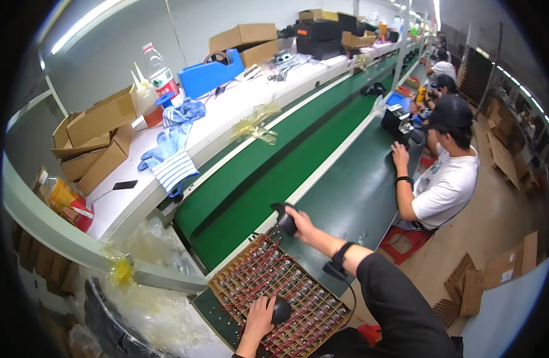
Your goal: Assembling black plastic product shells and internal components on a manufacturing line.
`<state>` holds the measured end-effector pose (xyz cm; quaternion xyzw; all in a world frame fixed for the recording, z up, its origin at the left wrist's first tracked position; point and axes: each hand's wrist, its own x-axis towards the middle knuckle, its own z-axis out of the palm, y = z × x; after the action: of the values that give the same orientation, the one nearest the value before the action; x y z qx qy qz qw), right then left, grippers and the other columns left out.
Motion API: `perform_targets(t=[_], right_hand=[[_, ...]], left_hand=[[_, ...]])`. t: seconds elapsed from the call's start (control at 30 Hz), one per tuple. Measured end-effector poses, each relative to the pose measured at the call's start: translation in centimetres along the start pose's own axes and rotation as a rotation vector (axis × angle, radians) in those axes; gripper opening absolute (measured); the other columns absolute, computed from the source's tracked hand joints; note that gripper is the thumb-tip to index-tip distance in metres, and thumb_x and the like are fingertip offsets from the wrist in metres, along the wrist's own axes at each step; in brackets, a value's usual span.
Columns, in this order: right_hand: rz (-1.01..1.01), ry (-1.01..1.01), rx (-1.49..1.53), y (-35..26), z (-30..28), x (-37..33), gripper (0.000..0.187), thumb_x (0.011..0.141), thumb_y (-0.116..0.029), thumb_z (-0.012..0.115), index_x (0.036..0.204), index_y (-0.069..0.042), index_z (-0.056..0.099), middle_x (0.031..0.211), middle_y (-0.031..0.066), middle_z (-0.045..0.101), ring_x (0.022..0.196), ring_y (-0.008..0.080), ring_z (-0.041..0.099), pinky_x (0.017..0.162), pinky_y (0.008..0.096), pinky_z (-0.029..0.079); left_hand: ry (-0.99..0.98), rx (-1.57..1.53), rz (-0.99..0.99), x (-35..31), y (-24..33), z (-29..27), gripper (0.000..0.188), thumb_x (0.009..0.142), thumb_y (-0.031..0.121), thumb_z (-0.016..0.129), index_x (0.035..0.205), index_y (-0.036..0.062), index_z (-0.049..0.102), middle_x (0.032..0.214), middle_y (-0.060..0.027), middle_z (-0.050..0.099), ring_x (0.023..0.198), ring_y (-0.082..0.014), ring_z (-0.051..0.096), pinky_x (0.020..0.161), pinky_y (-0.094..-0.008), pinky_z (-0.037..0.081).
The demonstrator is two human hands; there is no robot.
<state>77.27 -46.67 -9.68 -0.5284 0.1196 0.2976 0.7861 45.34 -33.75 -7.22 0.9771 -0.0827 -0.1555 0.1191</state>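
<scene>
My left hand [259, 319] is closed around the side of a black rounded part [281, 311], low over a cardboard divider tray [348, 314]. Small metal pieces with red and dark wires [295, 279] fill the tray's cells; they look like little motors. My right hand [301, 225] grips a black curved part [284, 219], held up beyond the tray's far edge by the green conveyor belt. The fingers hide some of each black part, so their exact kind cannot be told. A black band with a cable [340, 259] is around my right wrist.
A green conveyor belt [274, 179] runs away beside the dark worktable [340, 194]. A co-worker [447, 173] sits at the right with a hand on the table. On the white shelf [212, 140] lie striped gloves [173, 161], a blue tape dispenser [212, 74] and cardboard boxes [104, 122].
</scene>
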Motion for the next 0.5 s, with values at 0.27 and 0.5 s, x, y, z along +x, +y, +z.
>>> perform_targets(t=[0.27, 0.5], right_hand=[[-0.605, 0.271, -0.696, -0.1, 2.0, 16.0, 0.100, 0.067, -0.050, 0.078, 0.135, 0.007, 0.032, 0.126, 0.0274, 0.047, 0.115, 0.0355, 0.050, 0.100, 0.0397, 0.039], [-0.845, 0.569, -1.158, 5.2, 2.2, 16.0, 0.068, 0.077, -0.022, 0.073, 0.130, 0.005, 0.039, 0.121, 0.0245, 0.051, 0.109, 0.0386, 0.052, 0.095, 0.0410, 0.041]], left_hand=[[0.197, -0.493, -0.481, -7.7, 3.0, -3.6, 0.096, 0.057, 0.026, 0.079, 0.138, 0.0039, 0.032, 0.129, -0.0215, 0.041, 0.121, -0.0405, 0.039, 0.103, -0.0466, 0.034], [0.884, -1.111, -0.713, -17.2, 7.8, 0.4, 0.034, 0.092, 0.019, 0.056, 0.117, -0.0049, 0.056, 0.114, -0.0192, 0.060, 0.108, -0.0327, 0.055, 0.096, -0.0459, 0.042]])
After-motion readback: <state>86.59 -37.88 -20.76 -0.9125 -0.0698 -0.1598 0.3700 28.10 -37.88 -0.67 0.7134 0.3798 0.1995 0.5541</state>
